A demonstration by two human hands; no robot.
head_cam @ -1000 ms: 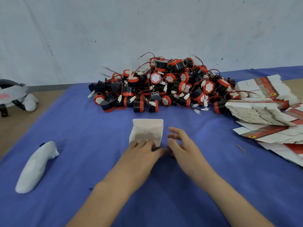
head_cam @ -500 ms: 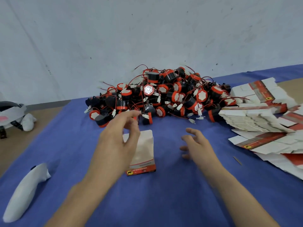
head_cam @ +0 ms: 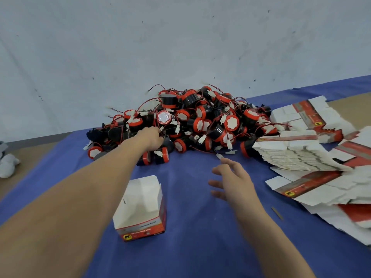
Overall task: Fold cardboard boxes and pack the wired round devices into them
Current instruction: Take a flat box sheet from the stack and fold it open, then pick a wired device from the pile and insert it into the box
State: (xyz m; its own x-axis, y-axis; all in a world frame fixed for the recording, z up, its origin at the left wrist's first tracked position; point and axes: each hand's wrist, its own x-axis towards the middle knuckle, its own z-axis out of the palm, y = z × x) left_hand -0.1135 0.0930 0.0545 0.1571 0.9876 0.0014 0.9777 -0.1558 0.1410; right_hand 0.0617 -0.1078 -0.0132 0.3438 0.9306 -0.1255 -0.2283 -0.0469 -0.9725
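Near, left of centre, our folded box (head_cam: 140, 209) stands open-topped on the blue cloth (head_cam: 200, 241), and neither hand touches it. Just past it the right hand (head_cam: 232, 181) hovers with fingers spread, holding nothing. Farther off, the left hand (head_cam: 150, 137) is at the near edge of the device pile (head_cam: 200, 121), its fingers buried among units, so we cannot tell if it grips one. Risks, in our judgement: tangled red wires (head_cam: 154, 86) drag neighbours out, and the unsteadied box tips on loading.

Blue-clothed counter (head_cam: 200, 253). Centre: heap of black-and-red round wired devices (head_cam: 202, 125); left grip (head_cam: 151, 137) at its front left, fingertips hidden among them. Lower centre: upright white-and-red cardboard box (head_cam: 140, 209), top open. Right grip (head_cam: 232, 177) beside it, apart, fingers spread. Right: stacked flat white-and-red box blanks (head_cam: 291, 155).
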